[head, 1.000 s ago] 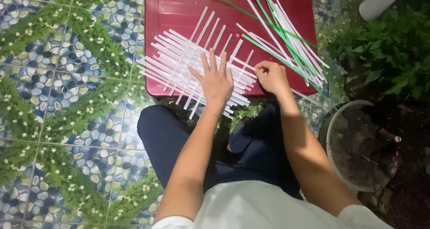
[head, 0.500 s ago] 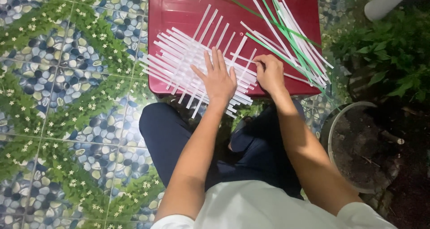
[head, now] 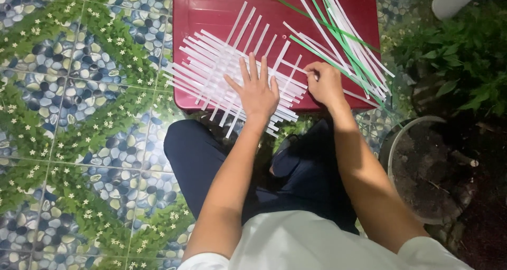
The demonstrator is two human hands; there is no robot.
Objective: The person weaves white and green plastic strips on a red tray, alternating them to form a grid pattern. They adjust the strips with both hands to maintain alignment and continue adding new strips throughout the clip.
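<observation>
Head view: left hand [head: 257, 93] is lying spread, pinning the mat [head: 232, 77]; right hand [head: 325, 82] is pinching 1 strip [head: 296, 68] — keeping it flat should help.

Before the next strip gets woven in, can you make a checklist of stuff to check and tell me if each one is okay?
1. Woven white strips pinned flat by the left hand: ok, the palm lies spread on them.
2. Right hand has a strip: ok, its fingers pinch a white one at the mat's right edge.
3. Spare white and green strips close by: ok, they lie just right of the weave.
4. Whole mat on the red stool top: not ok, strip ends stick out past the near and left edges.
5. Strip going over and under correctly: cannot tell, the hands hide that spot.
</observation>
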